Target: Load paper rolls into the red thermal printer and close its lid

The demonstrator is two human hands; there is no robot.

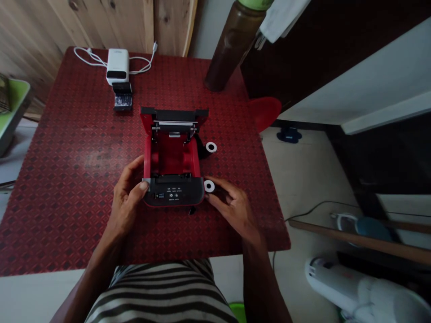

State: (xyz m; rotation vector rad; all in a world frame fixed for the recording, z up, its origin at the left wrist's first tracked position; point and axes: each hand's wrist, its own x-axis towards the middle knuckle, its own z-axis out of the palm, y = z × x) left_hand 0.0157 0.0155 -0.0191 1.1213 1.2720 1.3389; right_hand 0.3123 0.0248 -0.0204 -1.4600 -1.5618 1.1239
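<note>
A red and black label printer lies on the table with its lid raised, and its red paper bay looks bare inside. My left hand grips its front left corner, thumb on top and fingers along the side. At the opposite corner, my right hand is closed with thumb and forefinger around a small white roll with a dark centre; the fingertips meet the printer's side. A similar white roll stands farther back, beside the printer's right wall. Some fingers of both hands are hidden.
A white device with a white cable and a black flap is at the back left of the red patterned table. A tall brown bottle stands at the back right. A red stool shows past the right edge.
</note>
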